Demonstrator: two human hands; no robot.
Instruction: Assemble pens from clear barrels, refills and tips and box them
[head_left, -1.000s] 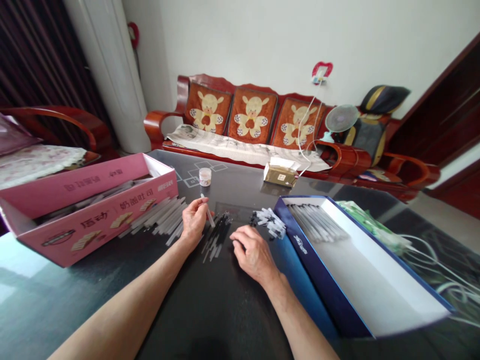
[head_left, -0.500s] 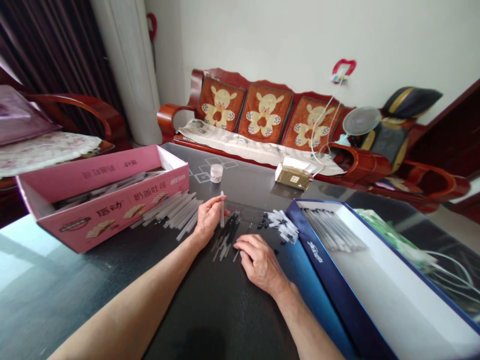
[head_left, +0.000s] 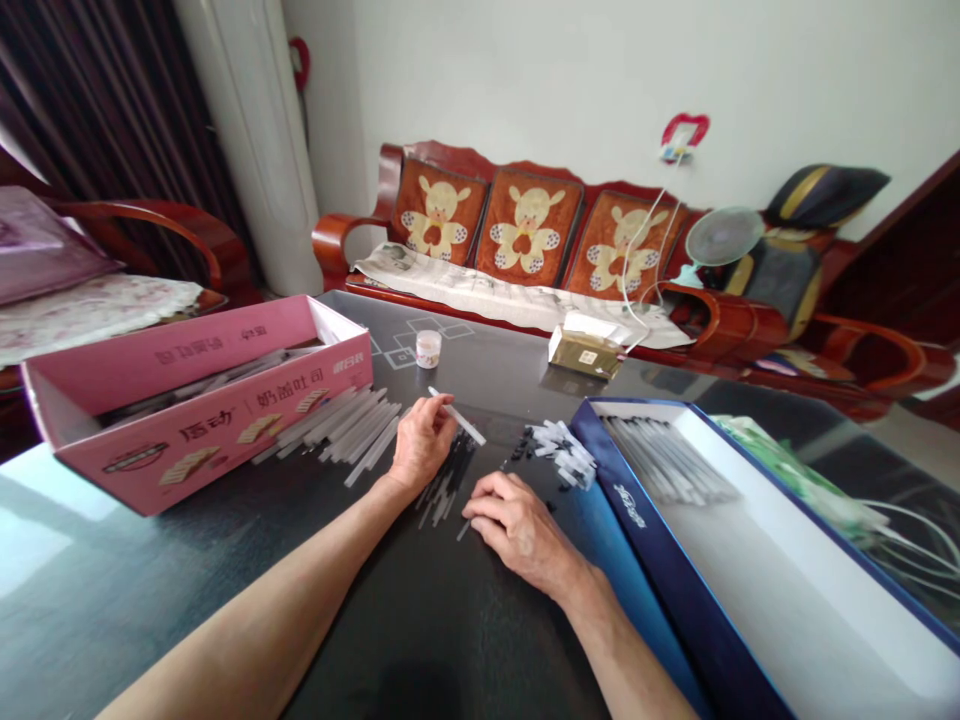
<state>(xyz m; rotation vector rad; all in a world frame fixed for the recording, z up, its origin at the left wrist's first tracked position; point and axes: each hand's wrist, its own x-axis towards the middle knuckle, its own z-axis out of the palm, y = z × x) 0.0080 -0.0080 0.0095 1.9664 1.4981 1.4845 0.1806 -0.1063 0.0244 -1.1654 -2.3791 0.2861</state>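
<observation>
My left hand [head_left: 421, 443] pinches a clear pen barrel [head_left: 457, 416] that now leans to the right, over a pile of dark pen refills [head_left: 448, 470] on the black table [head_left: 420, 620]. My right hand [head_left: 517, 527] rests knuckles up on the table with its fingertips curled over the near end of one refill [head_left: 463, 529]. A heap of clear barrels [head_left: 341, 425] lies left of my left hand. A cluster of small clear caps [head_left: 559, 448] lies right of the refills.
A pink carton [head_left: 187, 395] with more barrels stands at the left. A blue-rimmed white box [head_left: 750, 560] with finished pens stands at the right. A small jar [head_left: 428, 349] and a tissue box [head_left: 586, 350] sit further back. White cables [head_left: 892, 530] lie at the far right.
The barrel in my left hand has tipped from upright to slanting rightward. My right hand has edged slightly toward me over a refill. The camera view has shifted a little.
</observation>
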